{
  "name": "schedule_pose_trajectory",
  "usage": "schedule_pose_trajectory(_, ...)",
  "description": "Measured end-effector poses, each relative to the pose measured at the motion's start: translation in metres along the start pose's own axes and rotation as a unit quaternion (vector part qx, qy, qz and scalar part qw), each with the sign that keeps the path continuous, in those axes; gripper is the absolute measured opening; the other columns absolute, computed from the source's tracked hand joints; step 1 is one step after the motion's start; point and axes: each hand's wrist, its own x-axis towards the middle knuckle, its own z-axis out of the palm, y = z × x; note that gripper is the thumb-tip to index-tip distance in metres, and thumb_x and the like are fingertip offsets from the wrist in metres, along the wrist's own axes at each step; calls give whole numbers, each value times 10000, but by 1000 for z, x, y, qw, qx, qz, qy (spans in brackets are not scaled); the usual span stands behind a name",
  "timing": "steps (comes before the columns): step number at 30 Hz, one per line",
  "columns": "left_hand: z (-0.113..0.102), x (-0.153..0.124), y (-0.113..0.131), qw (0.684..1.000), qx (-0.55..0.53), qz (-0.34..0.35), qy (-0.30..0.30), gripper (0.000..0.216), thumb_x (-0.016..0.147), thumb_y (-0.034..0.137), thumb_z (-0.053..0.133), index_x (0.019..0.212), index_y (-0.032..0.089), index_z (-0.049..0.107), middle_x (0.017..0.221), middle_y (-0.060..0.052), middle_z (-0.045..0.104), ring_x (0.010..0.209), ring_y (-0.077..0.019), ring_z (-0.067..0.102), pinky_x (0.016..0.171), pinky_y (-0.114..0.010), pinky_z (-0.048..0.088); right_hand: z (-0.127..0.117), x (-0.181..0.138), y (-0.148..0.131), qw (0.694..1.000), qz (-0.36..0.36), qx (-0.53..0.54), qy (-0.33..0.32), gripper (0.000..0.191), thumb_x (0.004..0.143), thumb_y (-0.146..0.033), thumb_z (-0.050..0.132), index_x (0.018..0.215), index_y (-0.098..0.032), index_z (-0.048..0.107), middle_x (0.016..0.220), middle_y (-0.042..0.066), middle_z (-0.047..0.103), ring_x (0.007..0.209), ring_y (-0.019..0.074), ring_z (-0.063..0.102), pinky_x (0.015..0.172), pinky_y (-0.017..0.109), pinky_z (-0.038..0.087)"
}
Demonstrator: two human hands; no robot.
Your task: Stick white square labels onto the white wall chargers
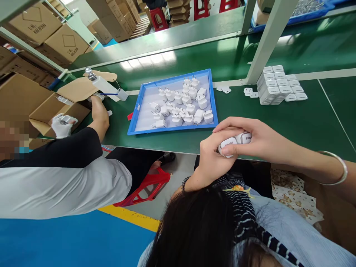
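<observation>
Both my hands hold white charger plugs [235, 142] at the near edge of the green table [292, 122]. My left hand [213, 155] curls under them from below. My right hand [256, 139] lies over them, fingers pressed on top; a printed label shows on the plugs. A blue tray [133, 118] with several loose white plugs lies just beyond my hands. Neat stacks of white plugs [275, 89] stand at the right, further back.
A co-worker sits to my left, one hand [98, 111] on the table by an open cardboard box [44, 111], the other gloved hand [62, 126] inside it. A white upright post [267, 40] rises behind the tray. A few loose small white pieces [249, 92] lie near it.
</observation>
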Motion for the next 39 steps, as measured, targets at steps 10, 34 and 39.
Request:
schedule_pose_trajectory(10, 0, 3, 1, 989, -92, -99, -53, 377, 658, 332, 937, 965, 171, 789, 981, -63, 808, 906, -217, 766, 803, -323, 636, -6, -6, 4, 982, 55, 179, -31, 351, 871, -430, 738, 1135, -201, 768, 1130, 66, 775, 1047, 247, 712, 910, 350, 539)
schedule_pose_trajectory(34, 35, -9, -42, 978, -91, -183, -34, 402, 640, 294, 938, 987, 181, 769, 1049, -63, 771, 1014, -204, 695, 937, -332, 544, 19, 1, 87, 876, 133, 406, 223, 396, 884, -595, 652, 944, -213, 737, 1046, 92, 770, 936, 218, 718, 753, 310, 579)
schedule_pose_trajectory(39, -22, 34, -39, 991, 123, -57, -7, 358, 761, 271, 854, 1086, 201, 720, 1114, -70, 757, 1026, -218, 711, 932, -341, 557, 19, -12, 113, 881, 88, 373, 277, 457, 866, -679, 637, 983, -246, 722, 1031, 70, 764, 1047, 244, 702, 905, 378, 572)
